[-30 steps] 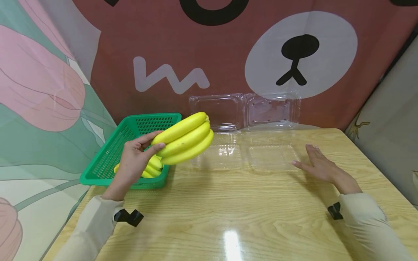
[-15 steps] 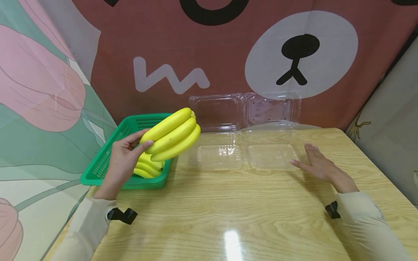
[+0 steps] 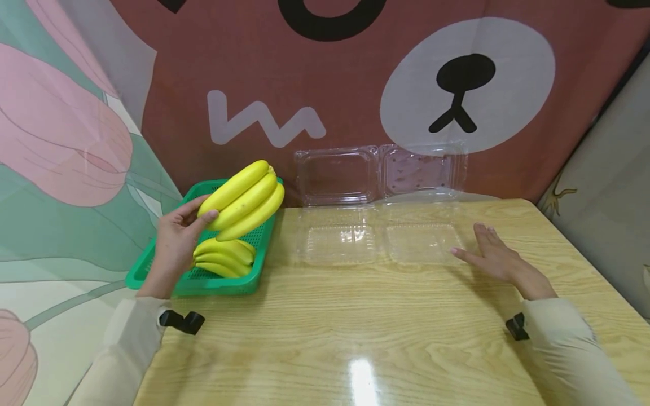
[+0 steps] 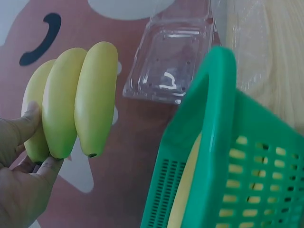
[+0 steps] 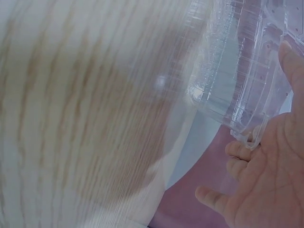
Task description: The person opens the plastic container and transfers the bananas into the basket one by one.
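Note:
A bunch of yellow bananas (image 3: 244,200) is pinched by its lower end in my left hand (image 3: 175,242), thumb on the near side. It hangs over a green plastic basket (image 3: 223,287), tilted up to the right. Another banana bunch (image 3: 225,258) lies inside that basket. In the left wrist view, the held bananas (image 4: 71,104) are beside the basket's rim (image 4: 221,85). Fingers extended, my right hand (image 3: 500,262) holds nothing beside the right clear plastic container (image 3: 424,242). Whether it touches the container cannot be told.
A second clear container (image 3: 340,242) stands to the left of the first. Both have raised lids, the left lid (image 3: 337,175) and right lid (image 3: 418,172), leaning near the printed backdrop (image 3: 350,90). All stand on a wooden table (image 3: 325,321).
My left hand has carried the banana bunch leftward and slightly up, from beside the basket to over it. The bunch inside shows more fully. My right hand has barely moved.

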Demonstrator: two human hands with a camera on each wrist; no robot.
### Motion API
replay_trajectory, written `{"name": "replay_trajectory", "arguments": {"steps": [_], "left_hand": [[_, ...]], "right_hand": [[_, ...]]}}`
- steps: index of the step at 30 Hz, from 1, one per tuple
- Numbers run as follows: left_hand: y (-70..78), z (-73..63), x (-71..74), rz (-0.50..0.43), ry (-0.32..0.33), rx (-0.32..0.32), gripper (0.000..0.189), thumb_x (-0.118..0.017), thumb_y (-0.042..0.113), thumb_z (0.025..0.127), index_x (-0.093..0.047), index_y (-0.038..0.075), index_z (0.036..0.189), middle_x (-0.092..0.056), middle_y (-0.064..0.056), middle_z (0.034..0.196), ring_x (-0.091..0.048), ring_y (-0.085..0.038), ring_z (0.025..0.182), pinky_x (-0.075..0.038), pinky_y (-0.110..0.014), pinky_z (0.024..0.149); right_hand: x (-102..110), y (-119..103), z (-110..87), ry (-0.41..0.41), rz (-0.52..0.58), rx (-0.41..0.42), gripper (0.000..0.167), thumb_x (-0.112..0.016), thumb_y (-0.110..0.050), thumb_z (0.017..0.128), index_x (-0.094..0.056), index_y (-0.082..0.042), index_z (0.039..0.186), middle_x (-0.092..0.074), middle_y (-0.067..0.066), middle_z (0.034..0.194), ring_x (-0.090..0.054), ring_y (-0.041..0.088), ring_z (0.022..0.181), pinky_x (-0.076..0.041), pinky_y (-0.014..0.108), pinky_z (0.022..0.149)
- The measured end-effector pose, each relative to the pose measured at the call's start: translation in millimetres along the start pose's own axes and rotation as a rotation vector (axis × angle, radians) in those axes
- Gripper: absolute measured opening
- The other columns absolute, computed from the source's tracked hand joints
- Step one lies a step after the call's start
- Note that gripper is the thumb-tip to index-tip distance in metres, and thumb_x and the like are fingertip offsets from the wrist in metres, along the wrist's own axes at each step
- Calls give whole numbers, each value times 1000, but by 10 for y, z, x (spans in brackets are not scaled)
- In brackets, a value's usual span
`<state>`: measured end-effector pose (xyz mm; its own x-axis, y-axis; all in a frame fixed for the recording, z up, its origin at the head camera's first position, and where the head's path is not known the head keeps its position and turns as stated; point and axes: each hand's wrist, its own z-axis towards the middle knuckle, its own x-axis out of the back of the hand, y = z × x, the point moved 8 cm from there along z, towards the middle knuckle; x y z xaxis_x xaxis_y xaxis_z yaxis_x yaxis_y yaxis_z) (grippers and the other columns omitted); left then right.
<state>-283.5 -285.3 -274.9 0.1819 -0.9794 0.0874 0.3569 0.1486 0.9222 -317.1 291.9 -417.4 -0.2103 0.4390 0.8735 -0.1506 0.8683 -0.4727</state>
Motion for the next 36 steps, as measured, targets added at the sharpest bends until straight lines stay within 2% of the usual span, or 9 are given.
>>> {"name": "replay_trajectory", "arguments": {"steps": [5,13,19,23,26,30,36], "left_hand": [[-56,36,73,35,9,32,45,-71,18,89,-62,4,130,-68,10,102,-63,-5,94,-50,-15,77],[-114,157,178,256,-19,61,51,-68,28,91,-57,7,136,-65,16,105,-60,0,97,-48,-12,79],[-163,230,250,332,-33,89,53,-68,33,90,-57,9,137,-65,11,111,-58,1,100,-47,-11,81],[-172,300,276,322,-35,97,53,-68,31,90,-57,8,136,-64,11,112,-58,-1,99,-48,-12,80],[-195,350,310,281,-27,121,51,-69,29,89,-59,8,134,-63,13,107,-59,-2,96,-48,-11,78],[-259,393,356,153,-26,166,50,-73,25,85,-62,8,131,-63,12,105,-59,-4,95,-49,-12,77],[-382,452,409,20,-51,244,48,-76,20,83,-63,9,128,-64,8,107,-59,-8,96,-50,-14,78]], "right_hand": [[-8,6,-4,0,5,1,100,-41,-58,98,15,10,146,12,37,150,15,51,137,-5,76,99],[-1,-5,-27,10,26,12,101,-42,-56,98,15,12,145,15,38,149,18,51,136,-2,72,102],[-13,-1,-33,7,48,17,101,-44,-55,98,15,12,145,15,38,149,18,51,135,0,70,104],[-9,7,-25,12,52,20,101,-44,-55,98,15,11,145,14,38,149,17,52,136,0,70,104],[-7,8,-18,14,60,21,101,-45,-54,98,16,11,145,15,38,149,18,52,136,1,70,104],[-11,4,-14,11,66,23,101,-45,-54,98,17,11,145,16,37,149,19,51,135,2,69,104],[-1,-25,-2,14,58,34,101,-45,-53,98,16,13,144,17,38,149,20,51,135,3,67,106]]}}
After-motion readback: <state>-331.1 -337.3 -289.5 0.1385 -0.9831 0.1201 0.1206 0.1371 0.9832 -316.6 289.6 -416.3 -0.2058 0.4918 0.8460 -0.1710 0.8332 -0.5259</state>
